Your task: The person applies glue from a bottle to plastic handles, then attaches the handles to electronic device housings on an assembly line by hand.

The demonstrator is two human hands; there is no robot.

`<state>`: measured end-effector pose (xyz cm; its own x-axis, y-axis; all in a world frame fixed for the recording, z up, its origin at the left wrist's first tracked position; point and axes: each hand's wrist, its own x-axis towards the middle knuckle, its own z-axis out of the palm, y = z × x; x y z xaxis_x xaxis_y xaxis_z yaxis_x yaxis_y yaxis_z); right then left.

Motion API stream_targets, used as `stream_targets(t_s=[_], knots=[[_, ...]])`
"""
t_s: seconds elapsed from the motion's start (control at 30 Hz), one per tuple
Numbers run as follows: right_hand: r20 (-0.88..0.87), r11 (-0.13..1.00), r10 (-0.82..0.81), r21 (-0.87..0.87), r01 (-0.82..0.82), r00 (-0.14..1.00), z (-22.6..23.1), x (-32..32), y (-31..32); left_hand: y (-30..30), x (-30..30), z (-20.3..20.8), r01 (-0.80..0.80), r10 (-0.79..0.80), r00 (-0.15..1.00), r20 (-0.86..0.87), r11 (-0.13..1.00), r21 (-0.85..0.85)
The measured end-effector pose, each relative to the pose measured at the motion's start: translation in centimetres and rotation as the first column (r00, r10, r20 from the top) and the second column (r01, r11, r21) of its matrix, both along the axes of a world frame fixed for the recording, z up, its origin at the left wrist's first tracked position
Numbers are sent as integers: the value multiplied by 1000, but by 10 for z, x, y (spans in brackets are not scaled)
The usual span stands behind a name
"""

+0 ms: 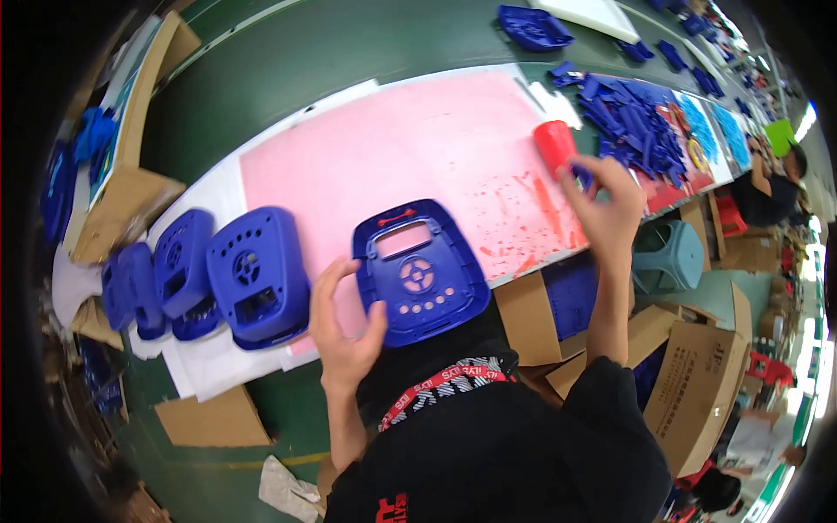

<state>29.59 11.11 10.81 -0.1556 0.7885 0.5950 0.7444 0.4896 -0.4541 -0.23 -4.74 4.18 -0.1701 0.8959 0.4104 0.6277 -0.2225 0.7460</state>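
Observation:
A dark blue plastic housing (462,292) lies hollow side up at the near table edge. It has a rectangular window, a round grille, a row of holes and a small red wrench-shaped piece (397,218) near its top. My left hand (344,327) grips its left edge, thumb and fingertips curved against the rim. Off to the right, my right hand (610,205) is raised over the table, its thumb and forefinger pinching the lower end of a red tapered cylinder (554,144). A bit of blue shows beside those fingers; I cannot tell what it is.
Several blue housings (257,275) stand in a row at the left on white sheeting. Loose blue plastic parts (636,126) are heaped at the far right. Cardboard boxes (697,383) and a teal stool (670,254) stand right of me. Another person (780,196) sits farther along the table.

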Motion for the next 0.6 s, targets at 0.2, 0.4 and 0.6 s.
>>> stream_targets(t_s=[0.2,0.4,0.6], knots=[[249,827,524,80,-556,815,-19,-100,-68,17,32,31,368,-175,605,777,926,-79],[75,764,645,-100,-638,761,-35,-125,-66,22,30,7,203,-5,656,755,965,-169],[156,706,707,-103,-700,690,-18,-111,-25,42,3,-4,215,-53,572,819,973,-87]])
